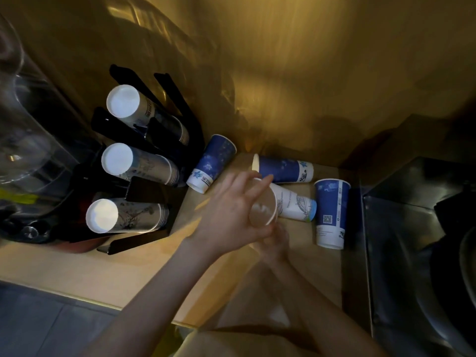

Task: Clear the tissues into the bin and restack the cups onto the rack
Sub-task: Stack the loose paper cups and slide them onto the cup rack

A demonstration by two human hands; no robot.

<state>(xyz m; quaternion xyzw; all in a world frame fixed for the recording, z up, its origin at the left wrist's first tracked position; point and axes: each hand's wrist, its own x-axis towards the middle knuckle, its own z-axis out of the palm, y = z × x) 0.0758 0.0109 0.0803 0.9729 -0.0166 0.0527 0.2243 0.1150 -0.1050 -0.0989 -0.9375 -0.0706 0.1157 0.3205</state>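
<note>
A black cup rack (152, 191) stands at the left of the wooden counter (159, 274) with three stacks of paper cups (117, 159), their white bottoms facing me. My left hand (229, 215) is shut on the rim of a white printed cup (293, 204) that lies on its side, mouth toward me. Just below that cup is my right hand (275, 243), blurred, so its fingers cannot be read. One blue cup (212, 163) leans by the rack, another blue cup (283, 169) lies against the wall, and a third blue cup (332, 212) sits at the right. I see no tissues.
A metal sink basin (412, 240) borders the counter on the right. A clear plastic appliance (28, 150) crowds the far left beside the rack. The yellow wall (296, 86) closes off the back.
</note>
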